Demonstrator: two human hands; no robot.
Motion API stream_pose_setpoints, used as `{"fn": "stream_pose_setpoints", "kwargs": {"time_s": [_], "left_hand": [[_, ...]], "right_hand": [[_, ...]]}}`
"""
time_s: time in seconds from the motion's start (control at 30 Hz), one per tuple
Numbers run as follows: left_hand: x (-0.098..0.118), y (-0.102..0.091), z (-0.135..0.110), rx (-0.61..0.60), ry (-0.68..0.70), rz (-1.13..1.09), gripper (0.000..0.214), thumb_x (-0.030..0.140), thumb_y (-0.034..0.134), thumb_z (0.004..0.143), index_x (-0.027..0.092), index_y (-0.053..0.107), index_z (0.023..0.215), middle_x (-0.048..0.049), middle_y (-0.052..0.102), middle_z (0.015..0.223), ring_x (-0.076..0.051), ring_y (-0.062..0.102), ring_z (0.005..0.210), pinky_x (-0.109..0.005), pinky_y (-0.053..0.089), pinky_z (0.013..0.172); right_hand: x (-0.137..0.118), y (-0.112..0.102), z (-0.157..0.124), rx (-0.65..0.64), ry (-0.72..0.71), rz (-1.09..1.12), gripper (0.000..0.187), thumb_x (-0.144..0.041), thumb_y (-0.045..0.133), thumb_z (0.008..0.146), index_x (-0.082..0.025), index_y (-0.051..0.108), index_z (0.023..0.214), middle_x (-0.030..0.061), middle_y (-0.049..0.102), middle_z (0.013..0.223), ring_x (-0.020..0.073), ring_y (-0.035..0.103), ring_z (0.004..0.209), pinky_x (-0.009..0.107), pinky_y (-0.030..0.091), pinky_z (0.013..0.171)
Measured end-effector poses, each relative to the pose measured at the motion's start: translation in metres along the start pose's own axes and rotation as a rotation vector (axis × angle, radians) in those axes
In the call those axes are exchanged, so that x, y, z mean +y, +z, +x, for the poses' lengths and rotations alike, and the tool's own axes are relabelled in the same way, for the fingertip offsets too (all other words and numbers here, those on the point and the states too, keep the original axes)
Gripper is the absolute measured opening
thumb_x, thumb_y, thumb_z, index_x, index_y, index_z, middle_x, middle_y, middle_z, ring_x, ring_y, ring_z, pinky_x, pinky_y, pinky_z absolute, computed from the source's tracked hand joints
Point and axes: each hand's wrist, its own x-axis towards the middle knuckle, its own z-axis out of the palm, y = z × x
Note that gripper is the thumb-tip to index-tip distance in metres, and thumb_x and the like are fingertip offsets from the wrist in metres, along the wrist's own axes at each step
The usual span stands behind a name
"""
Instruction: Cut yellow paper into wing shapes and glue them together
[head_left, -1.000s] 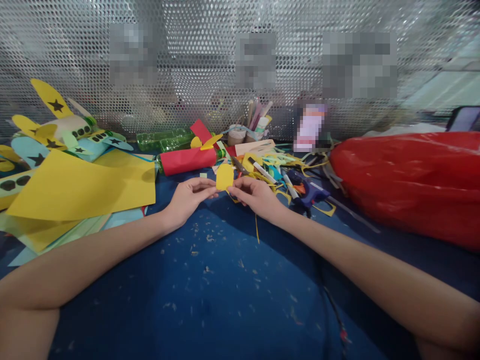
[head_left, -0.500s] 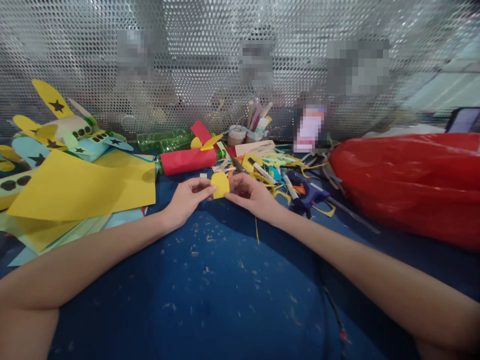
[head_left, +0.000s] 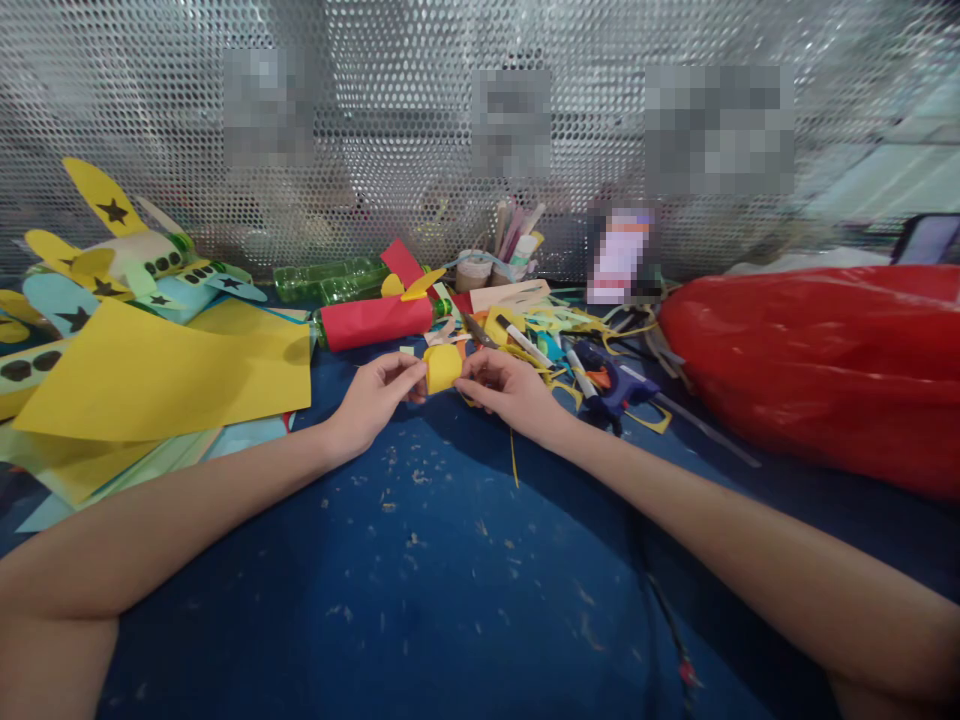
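Note:
A small yellow paper piece (head_left: 444, 368) with a rounded top is held between my two hands, above the blue table. My left hand (head_left: 381, 398) pinches its left edge between thumb and fingers. At its right edge, my right hand (head_left: 511, 394) grips it the same way. The paper looks bent near its lower edge. Just behind it lies a green bottle wrapped in red paper (head_left: 377, 322), with yellow paper wings (head_left: 424, 285) on top. Scissors (head_left: 478, 330) lie partly hidden behind my right hand.
Yellow sheets (head_left: 172, 375) and finished paper-and-bottle planes (head_left: 142, 250) are at left. Markers (head_left: 525, 340), paper scraps and a blue glue gun (head_left: 619, 385) lie right of centre. A big red plastic bag (head_left: 817, 370) fills the right side. A perforated metal panel (head_left: 420, 130) stands behind.
The yellow paper piece has gone from flat to bent, with its lower part folded. My right fingers have closed in on its right edge.

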Motion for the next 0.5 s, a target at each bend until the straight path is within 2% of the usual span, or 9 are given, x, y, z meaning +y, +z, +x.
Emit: {"fn": "stream_pose_setpoints", "kwargs": {"time_s": [0.13, 0.27, 0.4, 0.5], "left_hand": [[-0.0025, -0.0012, 0.0005, 0.036, 0.014, -0.038, 0.025, 0.04, 0.068, 0.077, 0.016, 0.061, 0.074, 0.0008, 0.058, 0.066, -0.011, 0.056, 0.063, -0.025, 0.051, 0.063], [-0.0049, -0.002, 0.0017, 0.072, 0.007, -0.046, 0.021, 0.037, 0.065, 0.08, 0.016, 0.061, 0.078, 0.0007, 0.058, 0.068, -0.01, 0.057, 0.062, -0.025, 0.052, 0.063], [-0.0051, -0.0028, 0.0019, 0.101, -0.001, -0.042, 0.019, 0.035, 0.064, 0.081, 0.016, 0.061, 0.078, 0.0007, 0.058, 0.067, -0.011, 0.057, 0.062, -0.026, 0.052, 0.064], [-0.0052, -0.0031, 0.0015, 0.09, 0.0, -0.041, 0.019, 0.035, 0.064, 0.081, 0.017, 0.061, 0.078, 0.0007, 0.058, 0.068, -0.011, 0.057, 0.062, -0.027, 0.052, 0.065]], "right_hand": [[-0.0016, -0.0004, -0.0002, 0.032, -0.016, 0.029, 0.021, -0.034, 0.067, 0.077, -0.019, 0.053, 0.082, -0.004, 0.052, 0.066, 0.0075, 0.045, 0.05, 0.025, 0.038, 0.048], [-0.002, -0.0006, -0.0005, -0.009, -0.078, -0.024, 0.013, -0.028, 0.065, 0.077, -0.018, 0.057, 0.082, -0.0012, 0.056, 0.076, 0.007, 0.046, 0.054, 0.025, 0.038, 0.05], [-0.0006, 0.0003, -0.0016, -0.034, -0.102, -0.037, 0.019, -0.029, 0.066, 0.076, -0.02, 0.061, 0.092, 0.0011, 0.062, 0.083, 0.0092, 0.05, 0.059, 0.026, 0.041, 0.055], [-0.0002, 0.0003, -0.0031, -0.063, -0.095, -0.097, 0.014, -0.029, 0.063, 0.077, -0.02, 0.064, 0.088, 0.0026, 0.065, 0.084, 0.0108, 0.052, 0.062, 0.027, 0.044, 0.059]]}}
